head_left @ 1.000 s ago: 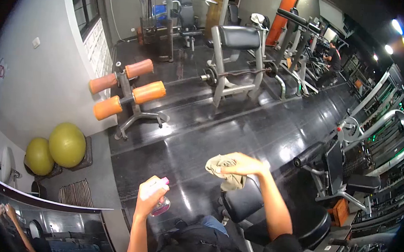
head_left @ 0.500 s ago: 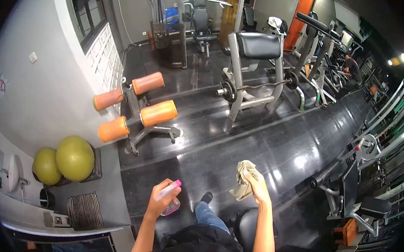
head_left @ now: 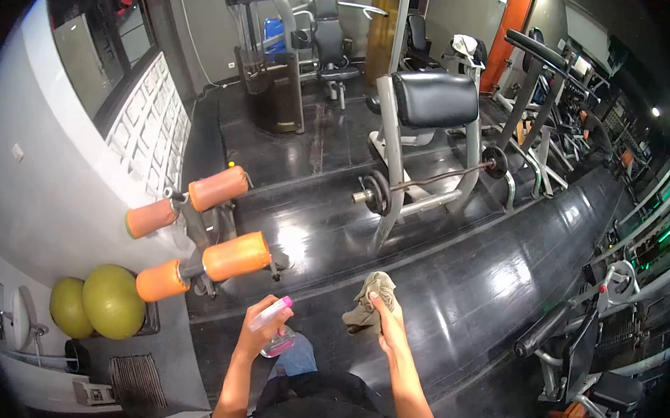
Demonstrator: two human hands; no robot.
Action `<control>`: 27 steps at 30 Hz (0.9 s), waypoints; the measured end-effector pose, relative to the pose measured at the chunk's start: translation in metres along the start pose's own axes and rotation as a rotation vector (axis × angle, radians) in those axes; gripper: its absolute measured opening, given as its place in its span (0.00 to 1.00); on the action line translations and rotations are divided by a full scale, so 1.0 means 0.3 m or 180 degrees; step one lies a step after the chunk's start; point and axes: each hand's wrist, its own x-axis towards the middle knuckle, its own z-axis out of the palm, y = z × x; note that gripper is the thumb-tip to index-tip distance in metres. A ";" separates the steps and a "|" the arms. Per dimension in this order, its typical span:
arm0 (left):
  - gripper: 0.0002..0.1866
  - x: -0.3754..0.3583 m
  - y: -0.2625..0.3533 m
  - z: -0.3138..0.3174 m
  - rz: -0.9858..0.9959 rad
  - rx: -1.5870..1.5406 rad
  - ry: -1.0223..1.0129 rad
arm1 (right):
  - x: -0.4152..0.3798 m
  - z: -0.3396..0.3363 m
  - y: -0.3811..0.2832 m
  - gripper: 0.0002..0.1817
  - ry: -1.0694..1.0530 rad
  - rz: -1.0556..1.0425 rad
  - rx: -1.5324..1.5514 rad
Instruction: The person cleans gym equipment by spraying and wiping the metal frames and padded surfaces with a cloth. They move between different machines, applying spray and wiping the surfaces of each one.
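My left hand (head_left: 261,326) is wrapped round a clear spray bottle (head_left: 279,343) with a pink nozzle and pinkish liquid low in it. In my right hand (head_left: 391,322) a crumpled beige-grey cloth (head_left: 369,298) is gripped, its loose end hanging to the left. Both hands are held out in front of my body, apart from each other, above the dark floor. Nearest to the left hand is a bench with orange foam rollers (head_left: 236,256), not touched by it. Farther ahead stands a preacher curl bench (head_left: 436,99) with a curl barbell (head_left: 440,179) resting low on its frame.
Green exercise balls (head_left: 113,301) sit at the left wall near a sink (head_left: 23,319). Weight machines (head_left: 264,56) stand at the back. More machines (head_left: 612,306) line the right side. Another person (head_left: 593,132) is far off at the right.
I have moved forward, so the roller bench and curl bench appear closer and lower. The cloth hand has shifted left, nearer the bottle hand. Both hands keep their hold.
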 end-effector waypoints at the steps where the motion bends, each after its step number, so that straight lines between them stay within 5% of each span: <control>1: 0.11 0.059 -0.009 -0.008 -0.0033 0.0048 -0.0003 | 0.054 0.003 -0.015 0.22 -0.0038 0.0101 0.0050; 11: 0.10 0.808 -0.033 -0.117 -0.0370 -0.0262 -0.0293 | 0.546 0.011 -0.205 0.27 0.0205 -0.0063 0.0431; 13: 0.10 0.991 0.022 -0.133 0.0233 -0.0143 -0.0890 | 0.660 0.026 -0.233 0.26 0.0482 -0.0067 0.0494; 18: 0.11 1.388 0.098 -0.158 0.0156 -0.0067 -0.1304 | 0.909 0.140 -0.321 0.24 0.0628 -0.0286 0.0463; 27: 0.11 1.801 0.077 -0.157 0.0202 -0.0186 -0.1129 | 1.328 0.240 -0.396 0.24 0.0737 -0.0376 0.0327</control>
